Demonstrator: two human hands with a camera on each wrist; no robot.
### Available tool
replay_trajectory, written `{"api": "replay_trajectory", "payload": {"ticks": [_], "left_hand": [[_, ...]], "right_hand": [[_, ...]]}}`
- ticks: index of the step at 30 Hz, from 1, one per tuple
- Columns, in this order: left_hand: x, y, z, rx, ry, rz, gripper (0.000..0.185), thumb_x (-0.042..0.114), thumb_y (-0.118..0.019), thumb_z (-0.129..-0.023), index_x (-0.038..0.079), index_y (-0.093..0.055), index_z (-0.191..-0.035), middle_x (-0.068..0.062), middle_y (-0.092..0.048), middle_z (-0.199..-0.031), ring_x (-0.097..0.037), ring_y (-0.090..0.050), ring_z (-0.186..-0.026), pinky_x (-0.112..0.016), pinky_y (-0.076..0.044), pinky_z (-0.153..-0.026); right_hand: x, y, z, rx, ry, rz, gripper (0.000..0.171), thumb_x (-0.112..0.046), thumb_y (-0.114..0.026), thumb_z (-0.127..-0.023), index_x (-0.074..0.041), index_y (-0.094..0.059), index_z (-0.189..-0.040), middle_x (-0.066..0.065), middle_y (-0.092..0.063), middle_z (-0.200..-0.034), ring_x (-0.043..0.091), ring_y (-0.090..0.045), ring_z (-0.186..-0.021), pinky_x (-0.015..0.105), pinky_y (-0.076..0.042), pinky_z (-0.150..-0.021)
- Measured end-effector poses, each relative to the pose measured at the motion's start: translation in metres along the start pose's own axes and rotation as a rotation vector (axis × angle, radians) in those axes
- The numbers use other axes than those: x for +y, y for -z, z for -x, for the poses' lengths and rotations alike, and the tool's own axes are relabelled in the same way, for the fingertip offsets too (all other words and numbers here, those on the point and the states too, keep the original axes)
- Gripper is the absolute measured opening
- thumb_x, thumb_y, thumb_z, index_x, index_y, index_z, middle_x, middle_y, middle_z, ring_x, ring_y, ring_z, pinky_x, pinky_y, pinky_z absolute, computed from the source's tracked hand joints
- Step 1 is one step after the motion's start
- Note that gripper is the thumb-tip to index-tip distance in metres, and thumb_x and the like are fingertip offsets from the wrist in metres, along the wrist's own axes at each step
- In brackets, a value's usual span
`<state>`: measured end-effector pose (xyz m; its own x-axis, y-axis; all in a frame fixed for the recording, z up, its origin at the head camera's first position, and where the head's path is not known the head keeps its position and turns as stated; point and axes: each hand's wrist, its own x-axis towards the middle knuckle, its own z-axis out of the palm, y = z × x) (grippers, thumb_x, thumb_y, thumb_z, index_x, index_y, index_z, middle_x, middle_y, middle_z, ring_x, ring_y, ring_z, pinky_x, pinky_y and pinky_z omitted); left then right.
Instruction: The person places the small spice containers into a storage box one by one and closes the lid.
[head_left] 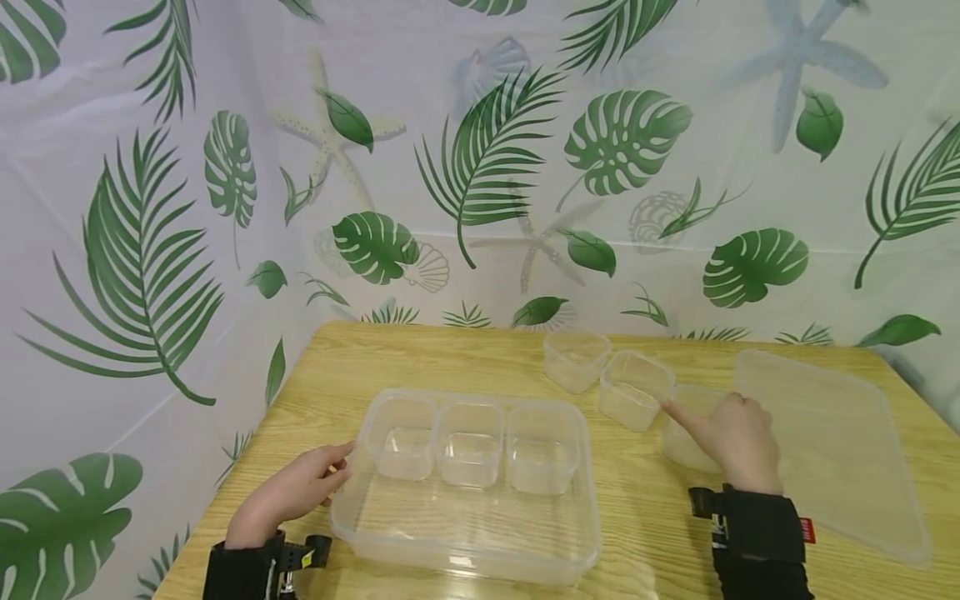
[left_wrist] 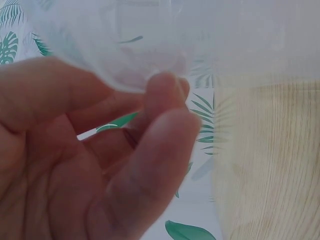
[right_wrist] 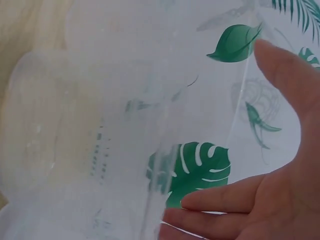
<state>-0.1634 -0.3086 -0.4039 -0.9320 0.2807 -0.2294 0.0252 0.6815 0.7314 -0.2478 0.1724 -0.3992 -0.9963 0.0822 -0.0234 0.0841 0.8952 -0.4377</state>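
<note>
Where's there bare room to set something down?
Free: table behind the box, left of the loose cups; table strip between the box and the right hand; the box's front half.
Crowded: the box's back row, with three inner cups; table's right side, with the loose cups, right hand and lid.

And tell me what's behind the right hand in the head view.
A small clear container shows there, its left side visible; the right hand covers its right side. It also hides part of the flat clear lid.
</note>
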Motion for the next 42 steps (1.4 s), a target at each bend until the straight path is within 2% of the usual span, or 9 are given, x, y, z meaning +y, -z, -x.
{"api": "replay_trajectory", "payload": {"ticks": [2,6,8,16,23,32,42], "left_hand": [[-0.001,0.000,0.000,0.003,-0.002,0.002,0.046,0.008,-0.045,-0.093,-0.010,-0.031,-0.133,-0.017,-0.053,-0.101,-0.018,-0.050,-0.066,-0.032,-0.043,-0.056],[-0.002,0.000,-0.001,0.005,-0.008,0.005,0.046,0.008,-0.045,-0.093,-0.010,-0.031,-0.133,-0.017,-0.053,-0.101,-0.018,-0.049,-0.065,-0.031,-0.043,-0.055],[-0.002,0.000,-0.001,0.005,-0.013,0.000,0.046,0.008,-0.044,-0.093,-0.011,-0.031,-0.132,-0.017,-0.053,-0.100,-0.018,-0.049,-0.063,-0.031,-0.042,-0.053],[-0.002,0.000,0.000,0.001,-0.020,-0.008,0.045,0.008,-0.044,-0.093,-0.012,-0.032,-0.132,-0.016,-0.053,-0.099,-0.018,-0.050,-0.064,-0.031,-0.043,-0.054],[-0.002,0.000,-0.001,0.006,-0.027,0.000,0.045,0.007,-0.044,-0.093,-0.013,-0.032,-0.131,-0.018,-0.053,-0.099,-0.020,-0.051,-0.071,-0.036,-0.047,-0.058],[-0.002,0.000,0.000,-0.006,-0.016,0.009,0.045,0.007,-0.044,-0.093,-0.011,-0.030,-0.133,-0.020,-0.052,-0.102,-0.021,-0.049,-0.063,-0.032,-0.044,-0.054],[-0.002,-0.001,0.000,0.002,0.010,0.050,0.045,0.008,-0.044,-0.093,-0.010,-0.030,-0.133,-0.022,-0.051,-0.106,-0.025,-0.055,-0.080,-0.031,-0.048,-0.058]], "right_hand": [[0.003,0.000,-0.001,-0.039,-0.020,0.013,0.098,-0.070,-0.041,-0.076,0.026,-0.047,-0.095,0.044,-0.037,-0.100,0.057,-0.039,-0.087,0.041,-0.041,-0.047],[0.007,-0.002,-0.003,-0.079,-0.055,0.030,0.098,-0.072,-0.044,-0.072,0.023,-0.049,-0.092,0.043,-0.037,-0.098,0.057,-0.039,-0.087,0.043,-0.041,-0.047],[0.008,-0.004,-0.004,-0.074,-0.062,0.039,0.095,-0.072,-0.046,-0.072,0.022,-0.050,-0.089,0.042,-0.038,-0.096,0.057,-0.039,-0.085,0.045,-0.041,-0.048],[0.010,-0.006,-0.005,-0.071,-0.106,0.055,0.109,-0.076,-0.044,-0.068,0.027,-0.043,-0.102,0.041,-0.036,-0.094,0.057,-0.036,-0.088,0.050,-0.041,-0.053],[0.012,-0.004,-0.006,-0.080,-0.124,0.067,0.101,-0.073,-0.045,-0.071,0.024,-0.049,-0.095,0.041,-0.037,-0.090,0.058,-0.035,-0.088,0.049,-0.040,-0.050],[0.013,-0.002,-0.005,-0.107,-0.137,0.042,0.097,-0.072,-0.045,-0.071,0.022,-0.052,-0.092,0.043,-0.034,-0.093,0.060,-0.032,-0.092,0.052,-0.040,-0.055],[0.021,0.001,-0.006,-0.108,-0.070,0.036,0.082,-0.068,-0.045,-0.075,0.014,-0.057,-0.074,0.043,-0.034,-0.090,0.060,-0.033,-0.086,0.050,-0.039,-0.055]]}}
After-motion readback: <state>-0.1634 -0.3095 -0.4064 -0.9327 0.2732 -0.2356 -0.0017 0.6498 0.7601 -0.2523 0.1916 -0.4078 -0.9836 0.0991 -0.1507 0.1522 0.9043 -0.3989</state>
